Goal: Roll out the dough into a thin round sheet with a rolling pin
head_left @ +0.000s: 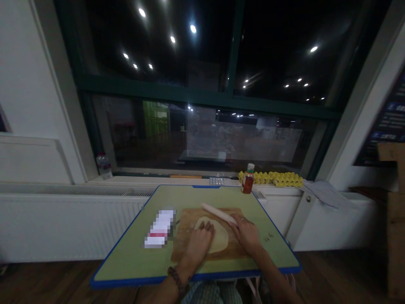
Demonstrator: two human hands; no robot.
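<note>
A rolled-out sheet of dough point(220, 238), pale and roughly oval, lies on a wooden cutting board point(182, 249). My left hand point(202, 238) rests on the dough's left side, palm down, fingers slightly bent and apart. My right hand point(247, 232) is closed around the near end of a light rolling pin point(217, 211). The pin slants up to the left, its far end over the board's back edge, beyond the dough. Part of the dough is hidden under my left hand.
The board is on a green table point(133, 261) with a blue rim. A pixelated flat rectangle point(160, 228) lies left of the board. At the back right stands a bottle of amber liquid point(247, 180). Yellow egg trays point(275, 179) and a water bottle point(104, 166) line the windowsill.
</note>
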